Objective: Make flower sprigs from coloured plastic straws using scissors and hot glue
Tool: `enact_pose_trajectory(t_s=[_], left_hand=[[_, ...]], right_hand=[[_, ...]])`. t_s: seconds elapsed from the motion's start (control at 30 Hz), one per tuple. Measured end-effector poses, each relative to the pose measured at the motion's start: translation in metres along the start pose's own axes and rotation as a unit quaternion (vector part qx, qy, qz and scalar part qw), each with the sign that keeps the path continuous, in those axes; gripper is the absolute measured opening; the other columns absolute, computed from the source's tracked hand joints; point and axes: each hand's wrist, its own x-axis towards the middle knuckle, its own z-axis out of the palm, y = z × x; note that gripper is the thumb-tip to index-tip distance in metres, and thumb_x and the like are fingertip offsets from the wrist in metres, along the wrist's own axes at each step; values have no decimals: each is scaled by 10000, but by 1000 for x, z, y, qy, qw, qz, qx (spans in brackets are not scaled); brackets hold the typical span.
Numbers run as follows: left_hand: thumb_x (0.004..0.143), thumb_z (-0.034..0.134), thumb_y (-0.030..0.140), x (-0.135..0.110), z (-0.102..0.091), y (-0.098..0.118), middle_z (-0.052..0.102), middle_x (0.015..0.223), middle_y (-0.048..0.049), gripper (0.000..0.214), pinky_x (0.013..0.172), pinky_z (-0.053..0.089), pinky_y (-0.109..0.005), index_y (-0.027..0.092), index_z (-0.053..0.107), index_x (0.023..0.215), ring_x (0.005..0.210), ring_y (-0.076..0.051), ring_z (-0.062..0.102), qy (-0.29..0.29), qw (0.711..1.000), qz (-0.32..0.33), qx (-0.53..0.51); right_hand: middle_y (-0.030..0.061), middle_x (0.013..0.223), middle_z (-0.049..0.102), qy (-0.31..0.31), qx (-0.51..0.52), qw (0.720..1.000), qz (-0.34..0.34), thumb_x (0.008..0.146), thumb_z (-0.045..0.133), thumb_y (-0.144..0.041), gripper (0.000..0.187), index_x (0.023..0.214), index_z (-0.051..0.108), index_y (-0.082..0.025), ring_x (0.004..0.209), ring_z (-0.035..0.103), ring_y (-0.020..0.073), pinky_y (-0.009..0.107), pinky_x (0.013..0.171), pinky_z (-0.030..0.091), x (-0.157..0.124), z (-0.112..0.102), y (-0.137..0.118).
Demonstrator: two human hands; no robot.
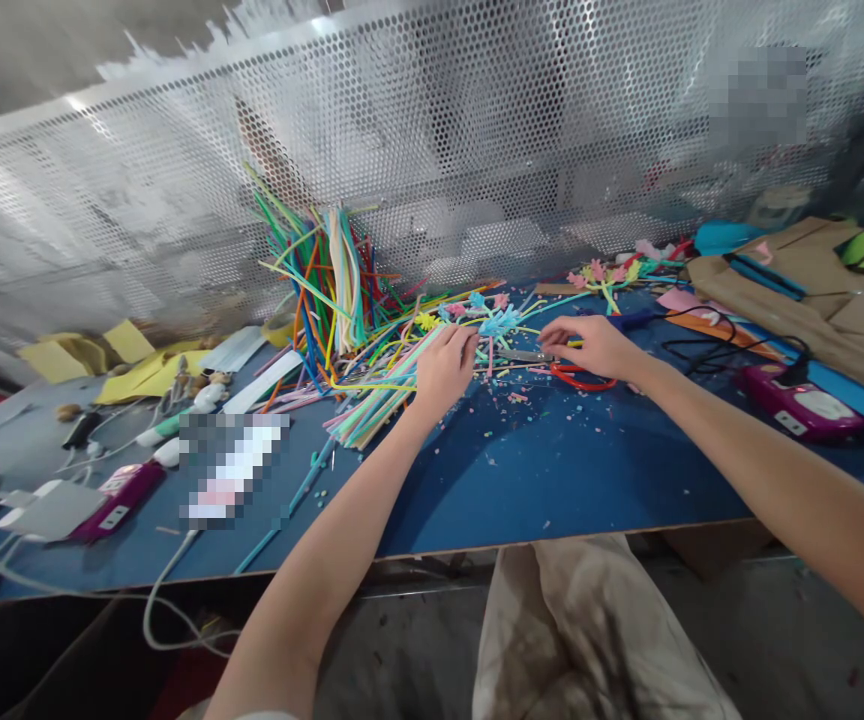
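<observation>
My left hand (pixel 447 362) lies with curled fingers over a bundle of pale green, pink and yellow straw-like sticks (pixel 376 405). To its right, scissors (pixel 583 378) with red-orange handles lie on the blue tabletop, blades pointing left. Right above them is my right hand (pixel 589 340), its fingers bent and parted from the thumb. A small yellow piece shows by that thumb; whether the hand touches it or the scissors is unclear. Between the hands sits a light blue fringed, flower-like piece (pixel 501 320) among cut scraps (pixel 518 397).
A perforated metal panel (pixel 477 130) runs along the back. Upright coloured sticks (pixel 342 280) stand behind my left hand. To the left are a phone (pixel 241 470), cables and a purple power strip (pixel 121 500). On the right are another purple power strip (pixel 803 400) and brown paper (pixel 814 300).
</observation>
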Motion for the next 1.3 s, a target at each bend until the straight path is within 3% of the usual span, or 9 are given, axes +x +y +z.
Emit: enact_pose_trajectory(t_s=[0.23, 0.43, 0.53, 0.67, 0.77, 0.87, 0.97, 1.1, 1.3], left_hand=[[1068, 406, 352, 0, 1, -2, 714, 1067, -75, 316, 835, 470, -285, 190, 671, 1125, 987, -194, 655, 4, 1000, 7, 7], [1069, 405, 356, 0, -1, 0, 714, 1080, -74, 305, 825, 477, -289, 204, 662, 1131, 987, -193, 663, 0, 1000, 1, 18], [1066, 418, 356, 0, -1, 0, 716, 1099, -67, 281, 812, 477, -291, 213, 646, 1146, 987, -196, 669, 7, 1000, -3, 17], [1061, 437, 345, 0, 0, -1, 721, 1108, -66, 241, 811, 476, -295, 219, 614, 1165, 993, -194, 675, 14, 1000, -7, 9], [1057, 449, 335, 0, 0, -2, 725, 1073, -63, 217, 780, 470, -291, 221, 607, 1151, 959, -188, 676, 14, 1000, -7, 11], [1054, 452, 326, 0, -2, -1, 722, 1049, -54, 205, 758, 458, -285, 220, 616, 1117, 932, -182, 669, 14, 1000, -3, 14], [1056, 443, 325, 1, -3, 1, 715, 1042, -50, 213, 779, 456, -283, 217, 624, 1087, 942, -181, 659, 11, 1000, 7, 8], [1064, 420, 321, 1, -2, 2, 711, 1046, -55, 237, 783, 454, -283, 215, 632, 1064, 946, -179, 658, 9, 1000, 5, 2], [1069, 410, 326, 0, -2, 2, 717, 1039, -54, 237, 762, 441, -286, 211, 617, 1072, 919, -177, 658, 22, 1000, -11, 2]], right_hand=[[91, 1146, 718, 18, -67, 995, -77, 901, 667, -460, 242, 819, 765, -254, 1123, 629, 282, 501, 1038, 462, 2, 0, 0], [38, 857, 732, 33, 36, 998, 26, 900, 668, -465, 330, 1139, 721, -243, 679, 663, 190, 384, 716, 556, -2, 4, 2], [57, 914, 690, 49, -21, 998, -28, 847, 737, -455, 348, 1131, 723, -255, 798, 650, 221, 411, 767, 548, 0, 2, 2], [97, 1139, 649, 52, -52, 992, -99, 865, 719, -397, 157, 866, 731, -240, 1071, 644, 271, 489, 988, 506, 2, 2, 3], [77, 1024, 716, 30, 4, 998, -45, 896, 684, -398, 175, 846, 703, -231, 965, 693, 243, 454, 923, 544, 0, 6, 4], [40, 860, 742, -4, 58, 998, 34, 903, 674, -432, 235, 1039, 694, -241, 751, 701, 205, 397, 756, 571, -2, 9, 2], [34, 866, 729, -9, 42, 999, 14, 866, 717, -439, 320, 1124, 683, -252, 733, 681, 196, 385, 736, 561, 0, 10, -1], [75, 1056, 706, -12, -2, 998, -66, 884, 688, -440, 206, 859, 735, -241, 945, 685, 221, 418, 899, 540, 3, 9, -1], [40, 878, 749, -62, 36, 997, 34, 909, 650, -460, 234, 957, 700, -237, 833, 711, 213, 417, 851, 562, 0, 14, -2]])
